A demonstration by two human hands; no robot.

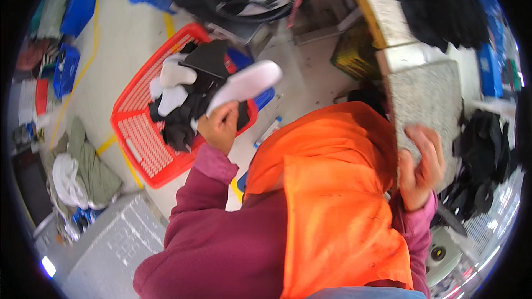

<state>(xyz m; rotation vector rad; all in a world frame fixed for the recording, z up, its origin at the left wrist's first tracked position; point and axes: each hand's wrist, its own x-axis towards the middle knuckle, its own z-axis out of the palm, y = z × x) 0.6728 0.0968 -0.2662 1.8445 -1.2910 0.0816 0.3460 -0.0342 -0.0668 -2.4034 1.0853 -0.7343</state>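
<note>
Between the fingers of my left hand (219,127), I pinch one end of a long white insole-shaped piece (249,84). Motion blurs it a little, and its far end points up and right. It hangs over a red plastic basket (145,155) that holds black cloth pieces (178,134) and several white rounded pieces (176,75). At the right, my right hand (422,169) is above the edge of a workbench with a grey textured pad (429,94). Its fingers are slightly bent and apart, and nothing shows in them.
Black items (443,11) lie on the far bench, and a dark bundle (481,160) sits right of the pad. A grey box (119,249) stands at lower left, near green and white cloth (83,171). Blue bins (66,69) line the left. An orange apron (338,205) covers my lap.
</note>
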